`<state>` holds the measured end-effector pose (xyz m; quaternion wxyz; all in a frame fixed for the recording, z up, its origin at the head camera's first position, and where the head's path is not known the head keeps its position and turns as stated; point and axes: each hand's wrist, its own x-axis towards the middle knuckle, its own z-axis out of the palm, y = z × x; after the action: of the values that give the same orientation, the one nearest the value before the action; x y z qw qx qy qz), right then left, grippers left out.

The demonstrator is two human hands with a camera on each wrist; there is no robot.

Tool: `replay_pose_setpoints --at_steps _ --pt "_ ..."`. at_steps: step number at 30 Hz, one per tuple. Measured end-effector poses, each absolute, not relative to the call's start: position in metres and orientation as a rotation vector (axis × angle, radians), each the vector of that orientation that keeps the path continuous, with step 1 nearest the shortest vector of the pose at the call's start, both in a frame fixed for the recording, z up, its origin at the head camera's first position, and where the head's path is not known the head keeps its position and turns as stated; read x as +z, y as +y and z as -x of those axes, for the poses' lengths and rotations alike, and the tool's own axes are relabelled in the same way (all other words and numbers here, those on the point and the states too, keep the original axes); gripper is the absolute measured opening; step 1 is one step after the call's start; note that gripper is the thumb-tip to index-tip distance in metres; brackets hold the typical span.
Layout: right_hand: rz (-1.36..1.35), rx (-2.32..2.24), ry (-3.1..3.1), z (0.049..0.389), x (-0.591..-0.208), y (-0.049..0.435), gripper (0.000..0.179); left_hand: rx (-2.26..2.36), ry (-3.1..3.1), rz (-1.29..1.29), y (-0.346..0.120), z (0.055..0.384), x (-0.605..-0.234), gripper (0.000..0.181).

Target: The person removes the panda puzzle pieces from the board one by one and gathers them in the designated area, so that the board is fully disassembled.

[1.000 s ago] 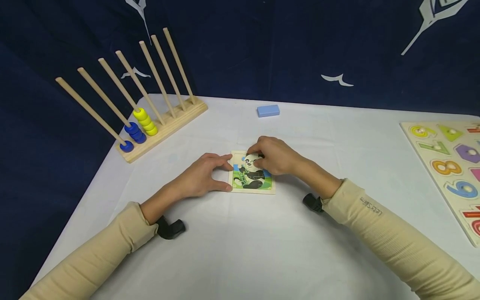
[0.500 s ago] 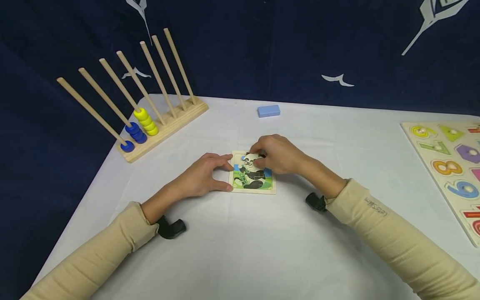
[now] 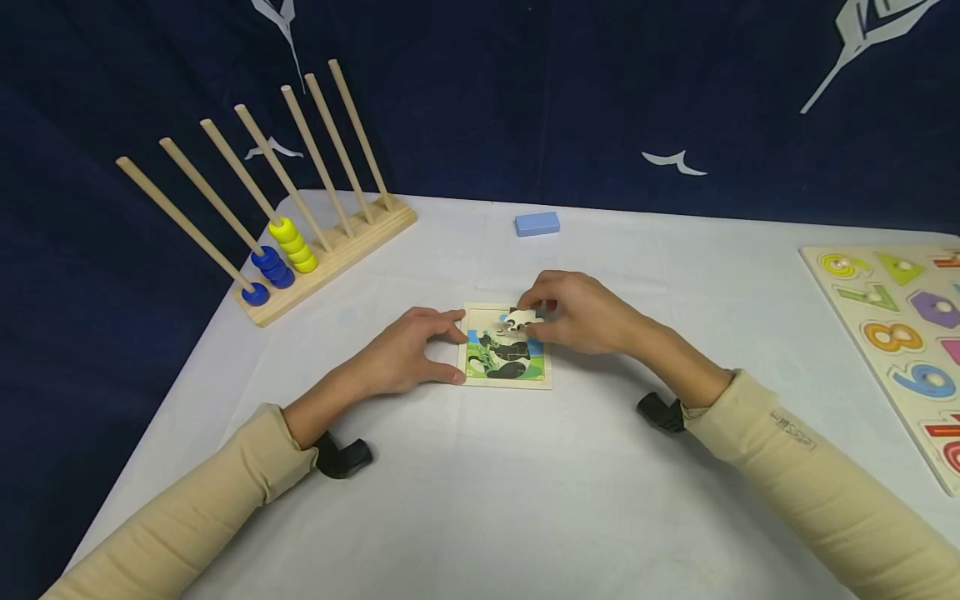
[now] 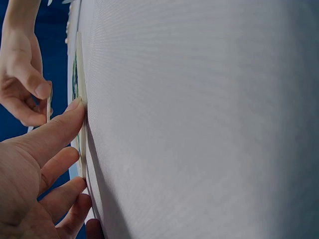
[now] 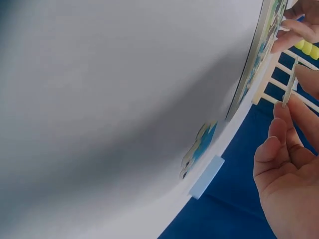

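A small wooden panda puzzle board (image 3: 504, 368) lies flat at mid-table in the head view. My left hand (image 3: 401, 350) rests along its left edge, thumb at the near corner and fingers at the far end; the left wrist view shows fingertips pressing the edge. Between thumb and fingers, my right hand (image 3: 581, 312) pinches a puzzle piece (image 3: 519, 320) bearing the panda's face. This piece (image 5: 290, 83) is tilted and held off the board in the right wrist view. Bare wood shows in the board's upper part. Panda body and green pieces sit in its lower part.
A wooden bead rack (image 3: 345, 258) with blue and yellow rings stands at the left back. A light blue block (image 3: 537, 224) lies behind the board. At the right edge is a number and shape board (image 3: 885, 358). A loose blue-printed piece (image 5: 199, 147) lies on the table.
My right hand has lifted the panda-face piece out of the board, tilting it and drawing it slightly right. The left hand stays in place on the board's edge.
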<state>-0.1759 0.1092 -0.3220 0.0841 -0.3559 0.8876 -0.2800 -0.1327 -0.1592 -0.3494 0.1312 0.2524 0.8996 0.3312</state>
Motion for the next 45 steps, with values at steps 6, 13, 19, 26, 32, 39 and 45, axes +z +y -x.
replay_pose_setpoints --at_steps 6,13,19,26,32,39,45 --pt "1.041 -0.828 2.669 0.171 -0.321 0.125 0.033 0.956 2.615 -0.723 -0.159 0.132 -0.35 0.041" --pt "1.01 -0.837 2.706 0.165 -0.321 0.142 0.034 0.949 2.616 -0.728 -0.16 0.132 -0.35 0.041" --pt "0.988 -0.834 2.726 0.161 -0.322 0.158 0.031 0.955 2.612 -0.707 -0.16 0.131 -0.349 0.041" --pt "0.924 -0.764 2.732 0.158 -0.316 0.181 0.031 0.96 2.61 -0.716 -0.159 0.132 -0.348 0.041" --pt "0.881 -0.747 2.761 0.161 -0.316 0.197 0.032 0.965 2.61 -0.729 -0.159 0.133 -0.349 0.04" --pt "0.877 -0.715 2.762 0.169 -0.321 0.211 0.03 0.965 2.611 -0.732 -0.16 0.133 -0.35 0.041" --pt "0.844 -0.67 2.755 0.171 -0.325 0.216 0.031 0.959 2.606 -0.713 -0.161 0.133 -0.351 0.041"
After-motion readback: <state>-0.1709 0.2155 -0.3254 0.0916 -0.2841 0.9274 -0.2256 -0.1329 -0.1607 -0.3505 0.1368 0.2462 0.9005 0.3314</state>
